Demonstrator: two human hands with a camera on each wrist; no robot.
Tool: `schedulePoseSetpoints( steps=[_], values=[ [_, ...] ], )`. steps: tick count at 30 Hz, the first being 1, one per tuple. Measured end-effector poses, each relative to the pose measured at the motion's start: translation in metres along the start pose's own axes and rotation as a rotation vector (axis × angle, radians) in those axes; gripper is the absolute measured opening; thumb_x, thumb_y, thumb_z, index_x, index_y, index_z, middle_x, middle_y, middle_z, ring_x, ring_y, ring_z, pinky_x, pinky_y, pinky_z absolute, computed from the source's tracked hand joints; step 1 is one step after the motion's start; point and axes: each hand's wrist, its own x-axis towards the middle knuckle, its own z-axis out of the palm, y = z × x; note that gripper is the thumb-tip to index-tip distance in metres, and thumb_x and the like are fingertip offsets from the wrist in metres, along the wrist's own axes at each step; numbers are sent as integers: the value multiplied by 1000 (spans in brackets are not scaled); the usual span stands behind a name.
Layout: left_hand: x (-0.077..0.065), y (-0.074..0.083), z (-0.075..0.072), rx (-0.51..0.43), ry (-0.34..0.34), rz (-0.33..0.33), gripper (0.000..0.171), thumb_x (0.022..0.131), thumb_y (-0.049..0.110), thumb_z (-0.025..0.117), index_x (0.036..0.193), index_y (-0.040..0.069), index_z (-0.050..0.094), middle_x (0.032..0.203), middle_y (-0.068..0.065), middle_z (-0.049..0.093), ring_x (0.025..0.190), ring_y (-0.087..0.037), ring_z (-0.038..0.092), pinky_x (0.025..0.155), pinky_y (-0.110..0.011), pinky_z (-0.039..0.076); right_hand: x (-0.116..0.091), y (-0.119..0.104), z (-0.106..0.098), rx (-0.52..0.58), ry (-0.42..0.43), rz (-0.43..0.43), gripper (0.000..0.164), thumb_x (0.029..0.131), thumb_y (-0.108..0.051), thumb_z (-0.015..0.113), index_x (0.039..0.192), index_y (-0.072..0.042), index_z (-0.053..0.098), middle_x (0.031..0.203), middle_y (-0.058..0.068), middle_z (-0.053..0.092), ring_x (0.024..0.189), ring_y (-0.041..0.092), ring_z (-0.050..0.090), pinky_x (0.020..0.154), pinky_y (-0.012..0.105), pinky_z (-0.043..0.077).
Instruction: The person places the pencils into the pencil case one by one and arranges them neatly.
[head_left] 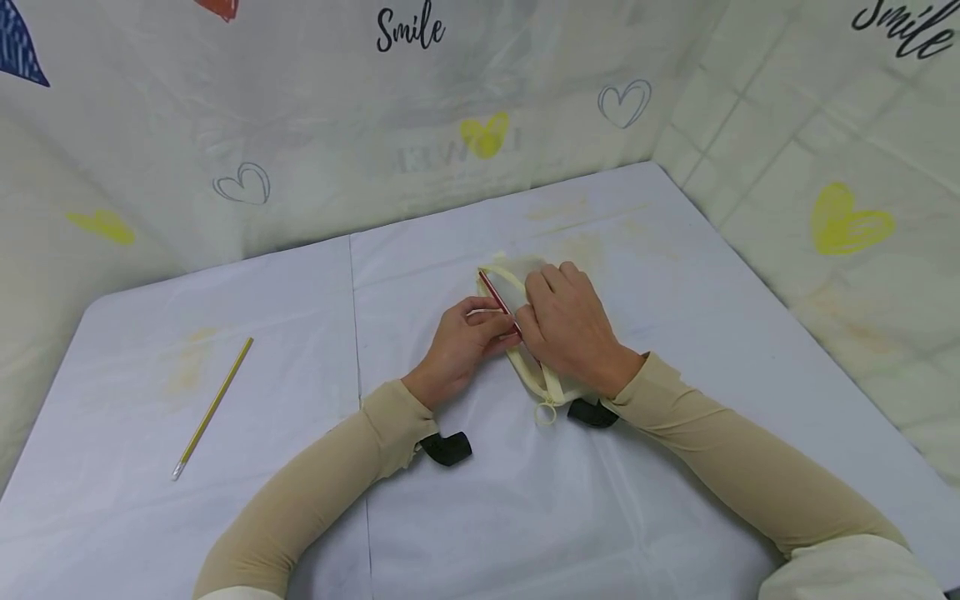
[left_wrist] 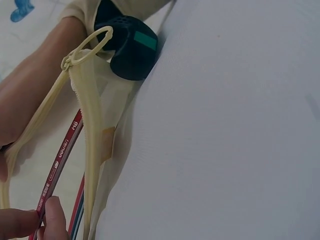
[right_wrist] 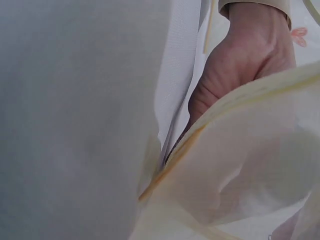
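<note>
A pale yellow zip pouch (head_left: 553, 387) of thin translucent fabric lies on the table between the hands, its zip open. My left hand (head_left: 467, 342) pinches a red pencil (left_wrist: 59, 160) marked HB between thumb and finger at the pouch's opening. The pencil slants along the mouth, and its far end goes behind the zip edge in the left wrist view. More red and blue pencils (left_wrist: 77, 212) show lower in the pouch there. My right hand (head_left: 567, 325) grips the pouch's other edge with curled fingers. The right wrist view shows mostly pouch fabric (right_wrist: 240, 170), with the left hand behind it.
A yellow pencil (head_left: 213, 408) with a pale end lies on the left part of the white table (head_left: 292, 467). A pull ring (head_left: 546, 413) hangs at the pouch's near end. Black wrist devices (head_left: 447, 449) sit below both wrists. Printed sheeting walls (head_left: 315, 100) stand behind and at right.
</note>
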Motion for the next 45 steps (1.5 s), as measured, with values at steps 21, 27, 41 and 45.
schedulePoseSetpoints(
  steps=[21,27,41,45],
  values=[
    [-11,23,-20,127,69,17,35,98,5,64,132,-3,58,102,-8,69,101,-20,70,98,-32,63,1,-2,1,-20,4,-2,21,90,-9,42,69,-5,41,63,10,37,61,28,32,58,33,25],
    [-20,37,-40,169,114,12,42,99,7,65,138,-4,54,109,-10,67,114,-29,67,98,-31,63,1,-2,1,-8,8,-12,22,90,-8,41,68,-5,40,63,10,35,60,27,29,58,33,24],
    [-53,72,-107,368,226,-11,48,101,21,65,142,1,50,130,-14,62,122,-25,64,104,-28,60,1,-3,2,17,10,-9,23,91,-7,39,68,-6,38,63,9,33,62,25,26,59,32,22],
    [-69,85,-130,393,246,-13,45,102,26,65,139,5,51,128,-7,61,123,-22,63,107,-26,57,2,-3,3,16,18,-15,23,91,-7,38,68,-6,38,63,9,33,61,25,26,59,32,21]
  ],
)
